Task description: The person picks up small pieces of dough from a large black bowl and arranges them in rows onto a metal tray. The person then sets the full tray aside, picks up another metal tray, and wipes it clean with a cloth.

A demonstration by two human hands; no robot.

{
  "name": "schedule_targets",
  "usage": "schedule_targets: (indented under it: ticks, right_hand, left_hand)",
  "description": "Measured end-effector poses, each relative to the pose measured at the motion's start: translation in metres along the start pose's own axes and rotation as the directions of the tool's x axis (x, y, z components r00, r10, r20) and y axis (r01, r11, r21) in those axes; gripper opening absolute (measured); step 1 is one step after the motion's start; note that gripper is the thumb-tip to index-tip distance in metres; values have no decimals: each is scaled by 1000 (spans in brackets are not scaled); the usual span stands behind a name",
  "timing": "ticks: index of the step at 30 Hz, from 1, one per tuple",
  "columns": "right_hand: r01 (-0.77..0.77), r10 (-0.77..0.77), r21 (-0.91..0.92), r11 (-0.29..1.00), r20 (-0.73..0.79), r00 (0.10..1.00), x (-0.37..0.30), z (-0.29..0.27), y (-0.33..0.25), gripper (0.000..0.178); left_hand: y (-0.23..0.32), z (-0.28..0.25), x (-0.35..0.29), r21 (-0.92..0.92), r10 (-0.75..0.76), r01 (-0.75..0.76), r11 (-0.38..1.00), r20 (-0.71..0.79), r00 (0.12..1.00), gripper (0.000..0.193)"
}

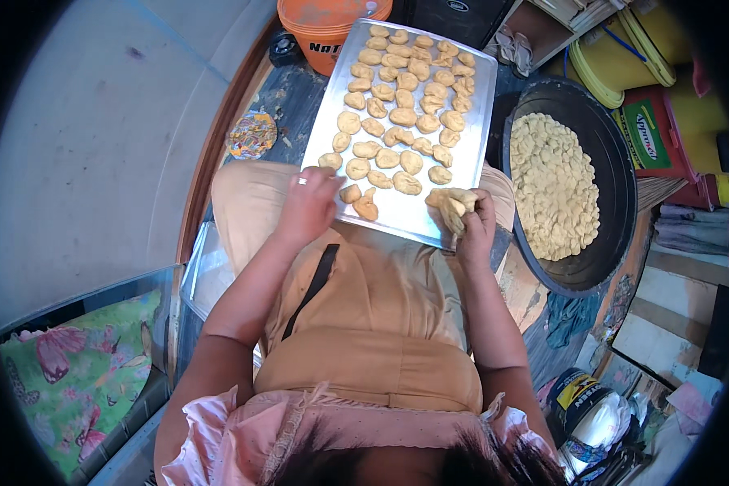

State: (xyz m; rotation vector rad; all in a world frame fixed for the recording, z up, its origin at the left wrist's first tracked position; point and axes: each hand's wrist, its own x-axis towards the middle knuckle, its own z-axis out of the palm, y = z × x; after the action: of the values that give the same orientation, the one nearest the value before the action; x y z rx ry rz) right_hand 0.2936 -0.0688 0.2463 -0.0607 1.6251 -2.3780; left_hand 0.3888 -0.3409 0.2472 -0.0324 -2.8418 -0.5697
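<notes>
A metal baking tray (471, 97) lies slanted across my lap, carrying rows of small, pale-yellow dough pieces (407, 184). My left hand (309, 201), with a ring on one finger, is at the tray's near left edge. Its fingers reach over the rim beside two dough pieces in the nearest row, and I see nothing held in them. At the near right corner, my right hand (479, 227) grips a bunch of soft dough pieces (452, 204) that hang together over the tray. My right fingers are partly hidden behind this bunch.
To the right stands a large black basin (616, 235) with a heap of similar dough pieces (552, 186). An orange bucket (320, 49) is beyond the tray's left side. Yellow buckets (624, 61) and a red container (652, 138) crowd the far right. A wooden-edged pale panel (121, 121) borders the left.
</notes>
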Motion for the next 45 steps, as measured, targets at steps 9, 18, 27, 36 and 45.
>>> schedule_targets:
  ticks: [9,18,27,36,45]
  right_hand:
    - [-61,63,-46,997,55,997,14,6,6,23]
    - [102,187,-862,497,221,957,0,27,0,36]
    - [-129,329,-676,725,175,928,-3,-7,5,16]
    - [63,99,-564,823,252,963,-4,-30,9,14]
    - [66,22,-432,899,197,980,-6,-35,20,14]
  left_hand:
    - [11,10,1,5,164,-165,986,106,981,31]
    - [35,22,20,-21,99,-98,995,63,993,24]
    - [55,35,29,-153,198,-179,972,114,974,24]
    - [55,41,33,-104,277,-265,959,129,952,35]
    - [45,45,34,-162,305,-268,950,283,909,37]
